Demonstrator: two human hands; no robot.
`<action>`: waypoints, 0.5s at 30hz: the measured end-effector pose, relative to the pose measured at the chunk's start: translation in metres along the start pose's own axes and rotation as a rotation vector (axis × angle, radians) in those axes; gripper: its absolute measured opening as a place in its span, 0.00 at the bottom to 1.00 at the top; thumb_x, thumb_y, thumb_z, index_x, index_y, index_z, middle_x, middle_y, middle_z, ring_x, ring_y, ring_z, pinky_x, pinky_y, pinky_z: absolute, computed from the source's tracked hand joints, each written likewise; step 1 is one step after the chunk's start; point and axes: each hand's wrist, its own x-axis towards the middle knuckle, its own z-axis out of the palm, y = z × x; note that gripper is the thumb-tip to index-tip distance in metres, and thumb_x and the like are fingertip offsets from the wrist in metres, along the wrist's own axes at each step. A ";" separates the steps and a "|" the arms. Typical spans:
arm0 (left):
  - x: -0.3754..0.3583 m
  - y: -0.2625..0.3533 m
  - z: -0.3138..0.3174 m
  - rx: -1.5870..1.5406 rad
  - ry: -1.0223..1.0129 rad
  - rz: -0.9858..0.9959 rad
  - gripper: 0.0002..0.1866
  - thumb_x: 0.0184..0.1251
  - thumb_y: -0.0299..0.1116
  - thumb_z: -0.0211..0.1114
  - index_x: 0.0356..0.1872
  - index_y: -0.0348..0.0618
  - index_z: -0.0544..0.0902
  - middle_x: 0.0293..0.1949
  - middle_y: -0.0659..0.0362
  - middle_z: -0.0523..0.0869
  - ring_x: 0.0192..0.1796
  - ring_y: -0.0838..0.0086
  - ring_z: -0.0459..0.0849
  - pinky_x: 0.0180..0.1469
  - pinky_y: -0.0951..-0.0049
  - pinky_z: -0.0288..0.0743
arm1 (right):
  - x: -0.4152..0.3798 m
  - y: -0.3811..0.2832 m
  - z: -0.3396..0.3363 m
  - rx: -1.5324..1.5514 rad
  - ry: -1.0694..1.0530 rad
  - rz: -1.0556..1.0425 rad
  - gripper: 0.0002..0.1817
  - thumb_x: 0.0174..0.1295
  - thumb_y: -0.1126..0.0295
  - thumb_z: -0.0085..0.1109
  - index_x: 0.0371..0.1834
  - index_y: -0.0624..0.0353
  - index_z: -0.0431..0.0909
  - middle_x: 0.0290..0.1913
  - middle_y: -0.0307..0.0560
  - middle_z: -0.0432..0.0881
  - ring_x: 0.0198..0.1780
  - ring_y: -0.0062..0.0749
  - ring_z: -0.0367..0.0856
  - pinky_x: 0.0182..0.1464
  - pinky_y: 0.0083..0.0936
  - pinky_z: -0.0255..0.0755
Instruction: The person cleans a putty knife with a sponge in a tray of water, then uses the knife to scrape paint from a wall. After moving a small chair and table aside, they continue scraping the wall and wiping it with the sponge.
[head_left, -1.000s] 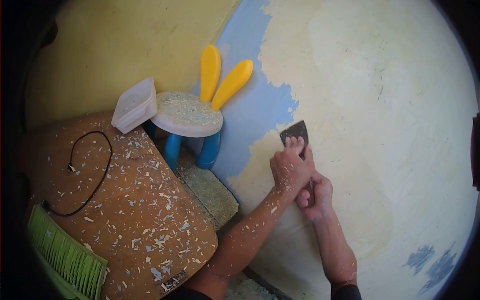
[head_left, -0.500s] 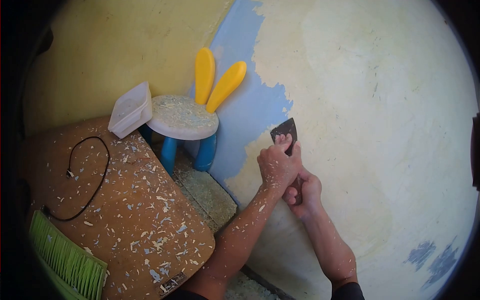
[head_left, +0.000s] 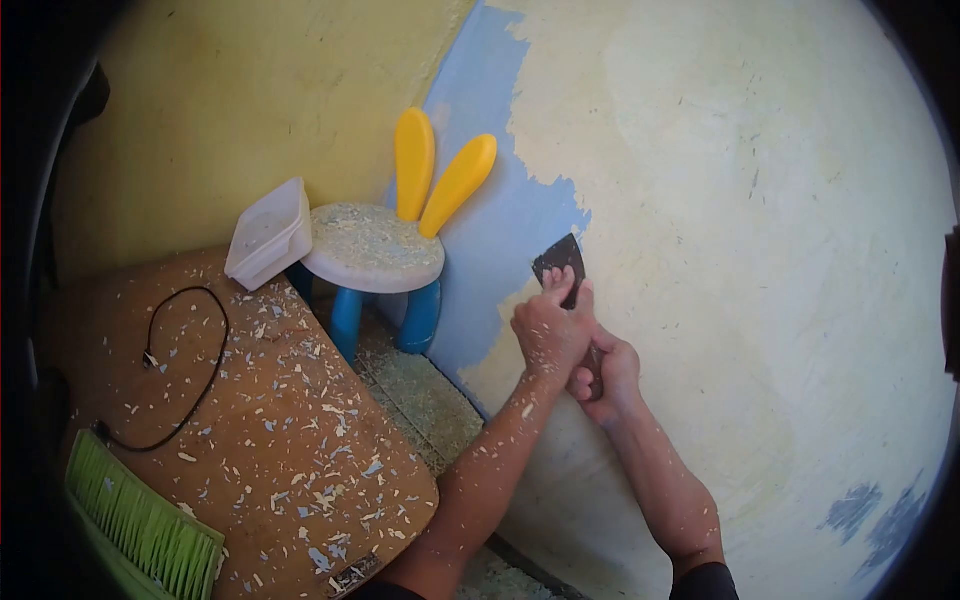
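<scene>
A paint scraper (head_left: 561,258) with a dark flat blade lies against the wall at the ragged border between cream paint (head_left: 700,300) and exposed blue paint (head_left: 480,250). Wrapped around its handle is my right hand (head_left: 612,372). My left hand (head_left: 552,328) grips farther up, its fingers pressed on the blade's face. Small paint flakes cling to both forearms. The lower handle is partly hidden by my fingers.
A stool (head_left: 375,250) with yellow ear-shaped backs stands in the corner, dusted with flakes. Beside it a white plastic tub (head_left: 270,235) leans over a brown board (head_left: 270,430) strewn with chips. A black cable (head_left: 222,350) and green-bristled brush (head_left: 145,515) lie there.
The scraper and both hands have shifted slightly up and left along the wall. The view has tilted a little, so the stool and board sit lower. Both hands keep their hold.
</scene>
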 end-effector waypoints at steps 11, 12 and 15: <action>0.002 -0.012 -0.004 -0.072 -0.022 -0.010 0.19 0.55 0.39 0.64 0.44 0.35 0.83 0.43 0.43 0.82 0.52 0.62 0.81 0.55 0.71 0.72 | -0.002 0.014 0.005 -0.057 0.020 -0.058 0.14 0.69 0.60 0.38 0.35 0.55 0.71 0.20 0.36 0.71 0.12 0.19 0.62 0.11 0.17 0.53; -0.002 -0.015 -0.002 -0.058 0.008 0.046 0.20 0.55 0.40 0.65 0.44 0.35 0.83 0.42 0.43 0.82 0.50 0.62 0.82 0.54 0.71 0.73 | -0.004 0.015 0.006 -0.087 0.036 -0.077 0.15 0.69 0.59 0.37 0.36 0.55 0.72 0.20 0.36 0.71 0.12 0.19 0.62 0.10 0.16 0.53; -0.023 -0.008 0.003 -0.048 -0.020 0.008 0.20 0.55 0.40 0.65 0.44 0.35 0.82 0.43 0.43 0.82 0.50 0.62 0.82 0.53 0.71 0.73 | -0.019 0.015 -0.012 -0.013 0.025 -0.022 0.14 0.69 0.59 0.38 0.36 0.55 0.71 0.21 0.36 0.71 0.12 0.19 0.62 0.10 0.16 0.53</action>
